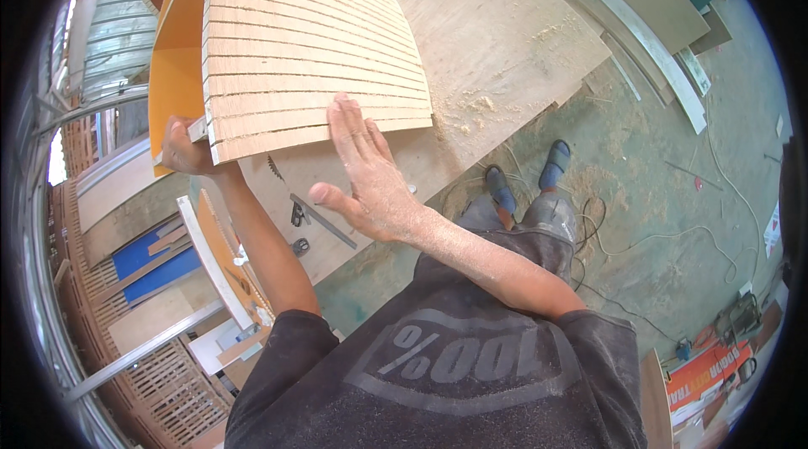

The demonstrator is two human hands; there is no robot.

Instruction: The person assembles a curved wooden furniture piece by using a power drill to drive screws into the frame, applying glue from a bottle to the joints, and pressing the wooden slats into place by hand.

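A plywood panel (pixel 295 37) with many parallel saw cuts across its face stands curved on the worktable (pixel 505 20). Flat against its near edge lies my right hand (pixel 366 175), fingers stretched out, thumb apart, skin dusted with sawdust. My left hand (pixel 187 148) is closed at the panel's lower left corner, around a small pale piece (pixel 199 130) that shows only in part. Beside that hand, orange-yellow boards (pixel 177 83) stand behind the panel's left edge. Between my forearms, a combination square (pixel 322 222) rests on the table.
A small round dark object (pixel 300 247) lies near the table's edge. Sawdust (pixel 475 104) is scattered on the table. On the right, long sheets and strips (pixel 623 20) are stacked. Cords (pixel 699 230) trail over the floor by my feet. Boards and slatted pallets (pixel 172 365) stand at the left.
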